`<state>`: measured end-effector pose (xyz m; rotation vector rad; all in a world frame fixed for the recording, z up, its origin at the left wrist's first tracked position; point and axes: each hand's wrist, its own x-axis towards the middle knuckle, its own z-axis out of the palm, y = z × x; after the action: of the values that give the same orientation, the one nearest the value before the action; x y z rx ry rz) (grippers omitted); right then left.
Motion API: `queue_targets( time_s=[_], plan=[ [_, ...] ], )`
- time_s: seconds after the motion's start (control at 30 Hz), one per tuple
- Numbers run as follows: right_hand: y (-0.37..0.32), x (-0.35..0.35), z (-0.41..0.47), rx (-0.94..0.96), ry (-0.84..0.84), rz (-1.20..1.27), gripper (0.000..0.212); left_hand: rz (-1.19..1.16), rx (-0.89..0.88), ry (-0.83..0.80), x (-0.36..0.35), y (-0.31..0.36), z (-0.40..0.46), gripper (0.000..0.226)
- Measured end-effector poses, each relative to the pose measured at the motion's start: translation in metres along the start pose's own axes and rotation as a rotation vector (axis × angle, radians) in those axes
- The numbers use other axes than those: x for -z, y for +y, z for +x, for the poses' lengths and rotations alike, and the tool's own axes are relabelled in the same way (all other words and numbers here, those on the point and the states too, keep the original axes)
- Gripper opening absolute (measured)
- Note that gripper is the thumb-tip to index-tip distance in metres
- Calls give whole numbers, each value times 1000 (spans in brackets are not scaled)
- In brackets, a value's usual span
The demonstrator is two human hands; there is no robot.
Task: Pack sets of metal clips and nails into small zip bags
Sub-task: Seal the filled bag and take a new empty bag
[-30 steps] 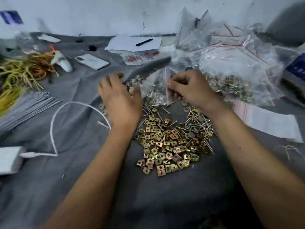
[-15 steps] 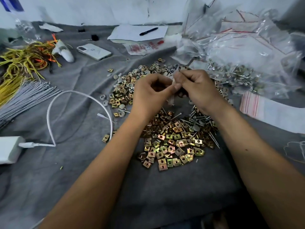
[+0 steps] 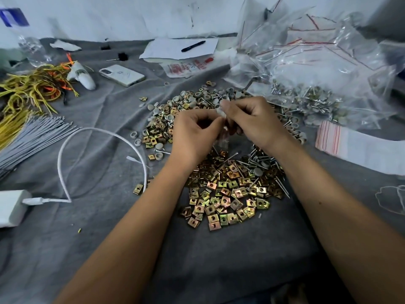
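My left hand (image 3: pixel 192 134) and my right hand (image 3: pixel 256 121) meet above the grey cloth and both pinch the top of a small clear zip bag (image 3: pixel 222 139) that hangs between them. What the bag holds is hidden by my fingers. Below my hands lies a heap of brass-coloured square metal clips (image 3: pixel 223 194), with loose nails (image 3: pixel 263 161) at its right side. A second heap of clips mixed with round grey caps (image 3: pixel 175 113) lies behind my hands.
A pile of clear zip bags (image 3: pixel 317 62), some filled, fills the back right. A stack of flat empty bags (image 3: pixel 355 145) lies right. A white cable (image 3: pixel 87 137) and charger (image 3: pixel 11 207), grey rods (image 3: pixel 28 137), yellow wires (image 3: pixel 24 91), a phone (image 3: pixel 122 75), paper and a pen (image 3: pixel 192 46) lie left and back.
My left hand has come off the heap and joined my right hand at the small bag's top. The bag, earlier spread wide between my hands, now hangs narrow between my fingers.
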<state>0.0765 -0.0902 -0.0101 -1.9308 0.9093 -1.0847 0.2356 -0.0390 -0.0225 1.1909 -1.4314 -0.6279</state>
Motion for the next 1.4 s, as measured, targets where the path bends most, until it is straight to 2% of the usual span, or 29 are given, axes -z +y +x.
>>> queue_targets(
  time_s=[0.07,0.2,0.3,0.47,0.53,0.67,0.8,0.9,1.0,1.07,1.13,1.27,1.4],
  plan=[
    [-3,-1,-1,-1,25,-85,54,73,-43,-15,-1,0,-2,12],
    [-4,-1,0,38,27,-260,45,132,-50,-9,-6,0,-4,15],
    [-5,0,1,48,21,-197,44,47,7,6,-5,0,-1,15],
    [-3,4,1,5,5,38,33,-282,186,-3,-3,6,-2,14],
    [-1,6,0,-7,-26,86,30,-323,194,-8,-2,8,-2,14],
    [-3,9,0,-6,-80,17,24,-94,40,22,-4,9,-6,20],
    [-7,18,-4,-37,-114,-86,23,192,2,278,9,6,0,14],
    [-8,12,-4,-15,16,-273,25,376,-177,391,12,9,-2,9],
    [-10,1,-3,15,166,-323,26,403,-383,318,1,14,-5,8],
    [-11,-4,-4,72,220,-317,26,391,-353,253,-4,14,-4,10],
    [-12,-7,-5,157,231,-327,28,381,-244,211,-7,11,-4,15],
    [-14,-12,-5,304,168,-365,23,369,-121,278,-9,8,-4,9],
    [-12,-15,-5,332,150,-393,23,346,-130,254,-7,6,-4,4]
  ],
)
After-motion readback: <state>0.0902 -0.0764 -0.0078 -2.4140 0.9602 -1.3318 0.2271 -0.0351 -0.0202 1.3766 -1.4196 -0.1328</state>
